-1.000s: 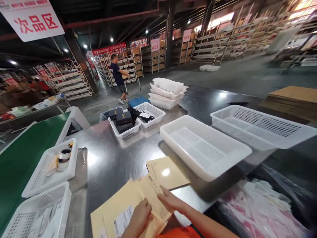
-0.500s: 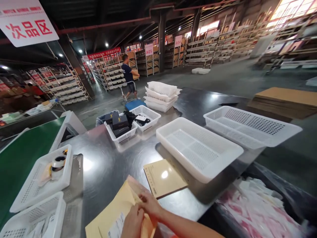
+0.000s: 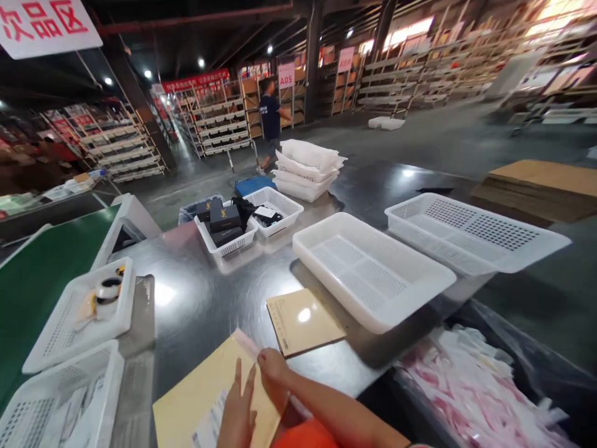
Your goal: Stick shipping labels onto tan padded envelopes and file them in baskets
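A yellow paper envelope with a white printed label lies at the table's near edge, tilted toward me. My left hand rests on its face beside the label, two fingers stretched out and apart. With closed fingers, my right hand grips the envelope's right edge, close to a pale pinkish strip at its top corner. The fingertips of that hand are partly hidden. Just beyond it, a flat stack of brown envelopes or card lies on the shiny metal table.
A large white basket stands right of centre, another basket behind it. Dark boxes fill a small basket. Tape rolls sit in a left basket near the green conveyor. A bin of pinkish scraps is at lower right.
My left hand's fingers have spread from a grip at the envelope's edge to lie on its face. The envelope looks flatter. A person in the background has walked right.
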Demonstrator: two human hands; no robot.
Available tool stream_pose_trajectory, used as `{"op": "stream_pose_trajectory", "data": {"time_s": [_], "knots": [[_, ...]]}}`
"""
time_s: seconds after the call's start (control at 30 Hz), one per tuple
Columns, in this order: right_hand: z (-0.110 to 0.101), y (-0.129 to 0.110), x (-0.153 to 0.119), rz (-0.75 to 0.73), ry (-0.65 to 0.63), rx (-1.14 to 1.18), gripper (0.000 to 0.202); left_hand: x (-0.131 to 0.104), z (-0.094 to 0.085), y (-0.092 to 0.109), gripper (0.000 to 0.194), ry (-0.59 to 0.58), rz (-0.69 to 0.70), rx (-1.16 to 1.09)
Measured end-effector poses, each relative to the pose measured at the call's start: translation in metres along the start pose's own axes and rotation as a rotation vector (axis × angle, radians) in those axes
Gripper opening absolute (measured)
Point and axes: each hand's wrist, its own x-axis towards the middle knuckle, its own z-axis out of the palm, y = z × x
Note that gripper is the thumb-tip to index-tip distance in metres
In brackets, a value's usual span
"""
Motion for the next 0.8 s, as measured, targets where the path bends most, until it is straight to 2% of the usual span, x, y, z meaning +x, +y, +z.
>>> {"op": "stream_pose_trajectory", "data": {"time_s": [0.07,0.13,0.23,0.3,0.37,0.43,0.53,0.63,0.7,0.73,0.8], "knots": [[-0.016,0.016,-0.013,0.035,-0.062,-0.19,0.017,-0.012,0.017,-0.015,0.086,0.077,-0.198,0.096],[-0.034,0.032,-0.03,0.043,-0.176,-0.298,0.006,-0.021,0.031,-0.027,0.08,0.084,-0.382,0.157],[-0.049,0.047,-0.056,-0.13,-0.372,-0.528,0.03,-0.026,0.042,-0.038,0.081,0.044,-0.431,0.189],[-0.051,0.051,-0.067,-0.254,-0.378,-0.651,0.026,-0.024,0.044,-0.039,0.085,0.081,-0.422,0.219],[-0.048,0.051,-0.071,-0.271,-0.304,-0.67,0.011,-0.021,0.044,-0.037,0.086,0.123,-0.393,0.246],[-0.046,0.051,-0.069,-0.245,-0.258,-0.641,0.012,-0.018,0.041,-0.034,0.088,0.103,-0.364,0.255],[-0.045,0.046,-0.06,-0.249,-0.212,-0.584,0.012,-0.013,0.036,-0.032,0.089,0.006,-0.364,0.227],[-0.05,0.028,-0.05,-0.27,-0.08,-0.482,0.017,-0.011,0.033,-0.033,0.088,-0.032,-0.37,0.22],[-0.068,0.005,-0.044,-0.293,0.09,-0.384,0.018,-0.01,0.032,-0.033,0.088,-0.043,-0.372,0.23],[-0.083,-0.011,-0.042,-0.305,0.203,-0.324,0.017,-0.01,0.031,-0.033,0.088,-0.047,-0.375,0.235],[-0.129,-0.047,-0.04,-0.33,0.47,-0.189,0.021,-0.009,0.03,-0.03,0.089,-0.056,-0.389,0.251]]}}
